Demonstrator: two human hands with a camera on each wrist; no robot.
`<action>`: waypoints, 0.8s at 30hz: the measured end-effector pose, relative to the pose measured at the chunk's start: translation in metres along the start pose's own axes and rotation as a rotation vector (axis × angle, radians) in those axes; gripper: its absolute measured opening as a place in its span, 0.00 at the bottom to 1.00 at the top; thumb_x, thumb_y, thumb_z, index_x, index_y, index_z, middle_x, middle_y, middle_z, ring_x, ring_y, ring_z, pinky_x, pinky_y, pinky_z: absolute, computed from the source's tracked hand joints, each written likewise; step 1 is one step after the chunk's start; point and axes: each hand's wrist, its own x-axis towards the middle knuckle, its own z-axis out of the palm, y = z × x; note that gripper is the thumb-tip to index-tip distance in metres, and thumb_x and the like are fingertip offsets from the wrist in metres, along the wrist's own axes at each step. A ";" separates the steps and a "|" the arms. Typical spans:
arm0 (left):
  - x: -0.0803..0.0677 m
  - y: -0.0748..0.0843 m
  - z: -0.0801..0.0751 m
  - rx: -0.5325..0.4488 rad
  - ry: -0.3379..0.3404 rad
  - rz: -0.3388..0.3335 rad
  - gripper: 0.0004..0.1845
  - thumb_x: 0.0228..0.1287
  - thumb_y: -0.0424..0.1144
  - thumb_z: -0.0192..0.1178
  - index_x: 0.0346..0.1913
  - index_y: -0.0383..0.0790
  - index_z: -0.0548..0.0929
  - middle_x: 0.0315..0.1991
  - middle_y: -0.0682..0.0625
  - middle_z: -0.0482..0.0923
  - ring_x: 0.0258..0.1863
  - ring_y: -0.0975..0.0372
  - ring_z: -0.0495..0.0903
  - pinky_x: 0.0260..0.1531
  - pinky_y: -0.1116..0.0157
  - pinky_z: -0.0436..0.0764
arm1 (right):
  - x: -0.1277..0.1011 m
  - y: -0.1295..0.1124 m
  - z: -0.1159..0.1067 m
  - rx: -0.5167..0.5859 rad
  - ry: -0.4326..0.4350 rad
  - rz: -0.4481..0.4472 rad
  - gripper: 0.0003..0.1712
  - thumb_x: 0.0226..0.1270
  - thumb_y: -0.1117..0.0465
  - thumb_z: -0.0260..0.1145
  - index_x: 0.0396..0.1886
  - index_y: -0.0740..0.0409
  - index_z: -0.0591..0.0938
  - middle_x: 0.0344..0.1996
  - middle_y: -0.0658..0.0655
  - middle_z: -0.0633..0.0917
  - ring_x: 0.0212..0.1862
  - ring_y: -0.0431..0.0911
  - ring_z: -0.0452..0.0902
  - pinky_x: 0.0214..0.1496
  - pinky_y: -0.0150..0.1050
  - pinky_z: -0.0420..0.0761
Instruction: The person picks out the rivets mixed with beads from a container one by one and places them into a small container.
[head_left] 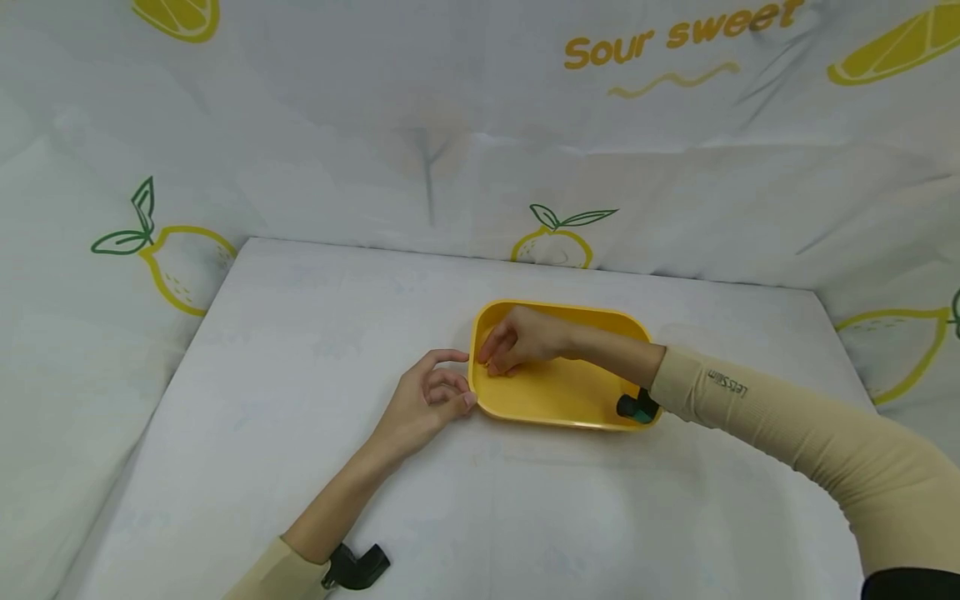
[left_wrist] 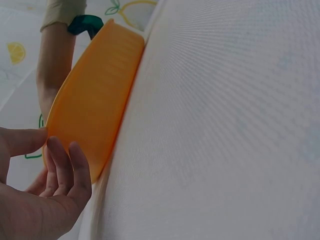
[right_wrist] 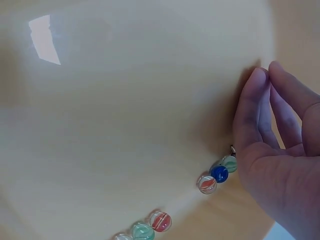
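A shallow yellow tray (head_left: 570, 392) stands on the white tabletop. My right hand (head_left: 519, 340) reaches into its left end, thumb and fingertips brought together low by the end wall. In the right wrist view the fingertips (right_wrist: 257, 75) meet, and I cannot tell whether something small sits between them. Glass marbles lie along the tray's long edge below this hand, among them a blue marble (right_wrist: 219, 174), an orange-swirled marble (right_wrist: 207, 184), a red-striped marble (right_wrist: 161, 221) and a green marble (right_wrist: 143, 231). My left hand (head_left: 427, 396) touches the tray's left end from outside with loosely bent fingers.
A white cloth backdrop (head_left: 337, 150) printed with lemons rises behind and beside the table (head_left: 300, 333). Black camera mounts sit on both wrists; the right mount (head_left: 637, 406) overlaps the tray's front right corner in the head view.
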 end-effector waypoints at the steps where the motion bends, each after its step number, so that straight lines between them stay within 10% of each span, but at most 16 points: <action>1: 0.000 0.000 0.000 -0.001 -0.001 0.000 0.30 0.69 0.28 0.69 0.71 0.40 0.73 0.43 0.46 0.84 0.38 0.55 0.87 0.44 0.70 0.87 | 0.000 0.000 0.000 0.008 0.001 0.004 0.14 0.71 0.68 0.74 0.54 0.68 0.90 0.42 0.61 0.95 0.37 0.37 0.89 0.46 0.33 0.90; 24: 0.000 -0.002 0.000 0.004 0.005 -0.006 0.30 0.69 0.29 0.69 0.71 0.41 0.74 0.42 0.46 0.84 0.38 0.53 0.87 0.44 0.69 0.87 | 0.003 0.006 0.004 0.042 0.047 -0.023 0.09 0.70 0.71 0.72 0.47 0.70 0.92 0.36 0.58 0.94 0.32 0.37 0.86 0.39 0.30 0.89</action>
